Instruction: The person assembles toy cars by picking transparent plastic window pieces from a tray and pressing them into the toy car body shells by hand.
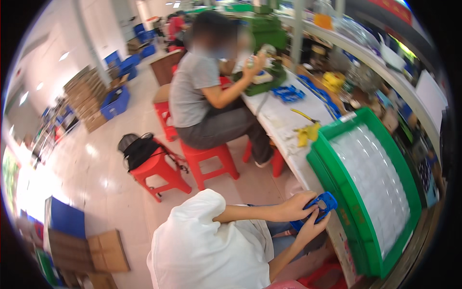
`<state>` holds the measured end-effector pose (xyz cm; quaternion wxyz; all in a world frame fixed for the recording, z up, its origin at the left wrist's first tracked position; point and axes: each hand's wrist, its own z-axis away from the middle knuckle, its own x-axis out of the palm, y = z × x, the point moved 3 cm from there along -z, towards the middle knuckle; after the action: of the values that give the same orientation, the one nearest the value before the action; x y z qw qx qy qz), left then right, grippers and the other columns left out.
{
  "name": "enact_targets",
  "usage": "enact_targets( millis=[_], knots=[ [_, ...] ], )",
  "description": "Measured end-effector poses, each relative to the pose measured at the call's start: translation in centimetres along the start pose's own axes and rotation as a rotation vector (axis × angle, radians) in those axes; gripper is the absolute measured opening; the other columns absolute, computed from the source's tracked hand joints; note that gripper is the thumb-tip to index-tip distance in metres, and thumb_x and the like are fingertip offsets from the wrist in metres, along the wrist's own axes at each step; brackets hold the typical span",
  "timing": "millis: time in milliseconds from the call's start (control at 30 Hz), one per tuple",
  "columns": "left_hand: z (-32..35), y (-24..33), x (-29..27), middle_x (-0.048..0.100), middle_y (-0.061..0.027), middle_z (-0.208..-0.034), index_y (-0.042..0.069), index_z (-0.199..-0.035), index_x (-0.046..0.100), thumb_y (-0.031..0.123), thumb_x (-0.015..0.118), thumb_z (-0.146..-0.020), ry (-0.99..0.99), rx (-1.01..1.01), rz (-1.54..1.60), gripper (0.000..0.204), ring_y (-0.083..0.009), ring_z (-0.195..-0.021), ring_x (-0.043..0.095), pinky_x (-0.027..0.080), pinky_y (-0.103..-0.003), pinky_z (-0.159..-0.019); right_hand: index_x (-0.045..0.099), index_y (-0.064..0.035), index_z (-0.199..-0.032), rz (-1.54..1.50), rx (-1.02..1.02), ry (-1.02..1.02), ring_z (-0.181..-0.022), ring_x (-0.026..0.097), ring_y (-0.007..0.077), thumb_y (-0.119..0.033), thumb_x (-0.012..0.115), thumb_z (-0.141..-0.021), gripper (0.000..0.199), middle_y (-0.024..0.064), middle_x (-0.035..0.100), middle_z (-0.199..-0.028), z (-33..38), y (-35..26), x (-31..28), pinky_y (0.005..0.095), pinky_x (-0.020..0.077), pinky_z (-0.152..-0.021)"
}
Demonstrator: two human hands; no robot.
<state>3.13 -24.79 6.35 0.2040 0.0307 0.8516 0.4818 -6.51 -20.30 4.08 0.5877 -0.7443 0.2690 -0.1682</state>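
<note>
Over the near edge of the workbench, both my hands grip a blue plastic shell (328, 201) with rounded ends and an opening in it; its exact kind is not plain. My left hand (299, 206) has its fingers closed on the near side of the shell. Below it, my right hand (312, 230) holds the lower side, fingers bent around it. The fingertips of both hands almost meet at the opening. Just right of my hands stands a green crate (337, 192) filled with white pieces (373, 178) that look wrapped in clear plastic.
Along the white bench (276, 113) lie blue parts (288, 94), yellow-handled pliers (303, 115) and a yellow cloth-like thing (308, 134). A co-worker (197, 91) sits ahead on a red stool (207, 161). Another red stool (161, 171) bears a black bag (142, 150). Cartons (86, 96) stand at left.
</note>
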Motion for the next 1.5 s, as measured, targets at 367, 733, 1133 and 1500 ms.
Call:
enact_targets(
  millis=[367,733,1133,1500],
  knots=[
    [5.5,1.9,-3.3,0.048,-0.0181,-0.076,-0.003,-0.084,0.046,0.009,0.053,-0.08,0.348,0.027,-0.14,0.014,-0.0319,-0.07,0.048,0.038,-0.036,-0.062,0.047,0.0069,-0.107,-0.079,-0.084,-0.278,-0.089,0.052,0.024,-0.018,0.052,-0.085,0.034,0.0173,0.054,-0.1,3.1,-0.9,2.5,0.0327,0.0375,-0.082],
    [10.3,0.9,-9.8,0.048,-0.0178,-0.076,-0.003,-0.083,0.047,0.011,0.05,-0.082,0.595,-0.171,-0.217,0.015,-0.0325,-0.069,0.048,0.039,-0.037,-0.063,0.048,0.0046,-0.087,-0.062,-0.223,-0.556,-0.071,0.05,0.0227,-0.02,0.051,-0.085,0.025,0.0144,0.053,-0.078,6.5,-3.5,9.6,0.0338,0.0388,-0.068],
    [9.0,-1.9,-14.0,0.049,-0.019,-0.079,-0.005,-0.086,0.046,0.009,0.048,-0.082,0.575,-0.228,-0.124,0.014,-0.0323,-0.073,0.05,0.041,-0.037,-0.067,0.048,0.0047,-0.083,-0.013,-0.236,-0.602,-0.07,0.05,0.022,-0.015,0.052,-0.083,0.02,0.0146,0.053,-0.077,5.4,-3.6,15.0,0.033,0.0394,-0.066],
    [4.5,-7.1,-16.3,0.056,-0.0141,-0.084,0.001,-0.096,0.052,0.008,0.052,-0.078,0.479,-0.264,-0.046,0.019,-0.02,-0.078,0.054,0.043,-0.032,-0.073,0.05,0.0013,-0.091,-0.066,-0.081,-0.592,-0.074,0.051,0.0133,-0.019,0.06,-0.078,0.026,0.0073,0.054,-0.08,2.3,-3.7,17.9,0.0261,0.0421,-0.068]
  ],
)
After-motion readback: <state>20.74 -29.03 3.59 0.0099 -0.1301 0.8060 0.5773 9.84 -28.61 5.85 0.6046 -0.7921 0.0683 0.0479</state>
